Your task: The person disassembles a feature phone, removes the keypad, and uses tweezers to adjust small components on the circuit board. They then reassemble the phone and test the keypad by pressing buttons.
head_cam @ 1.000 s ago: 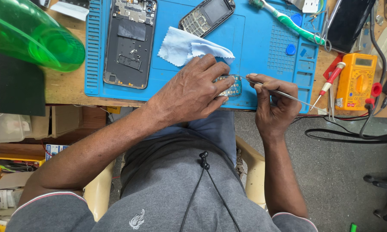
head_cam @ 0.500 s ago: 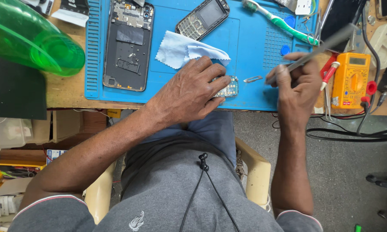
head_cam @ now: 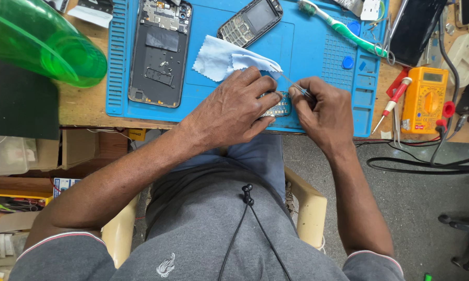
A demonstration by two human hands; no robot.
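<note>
My left hand (head_cam: 233, 106) presses down on a small keypad circuit board (head_cam: 279, 105) at the near edge of the blue work mat (head_cam: 312, 49). My right hand (head_cam: 324, 109) grips a thin metal tool (head_cam: 292, 83), its tip close to the board and the fingers of my left hand. A pale blue cleaning cloth (head_cam: 225, 58) lies just beyond my left hand. Most of the board is hidden under my fingers.
On the mat lie an opened smartphone body (head_cam: 159, 49), a keypad phone (head_cam: 250, 21) and a green-and-white toothbrush (head_cam: 343, 27). A green plastic shade (head_cam: 39, 44) sits at left. At right are a yellow multimeter (head_cam: 424, 99), a red screwdriver (head_cam: 393, 101) and black cables (head_cam: 427, 161).
My right hand swung up toward the right side of the mat with the tool, then came back left and down beside my left hand at the board.
</note>
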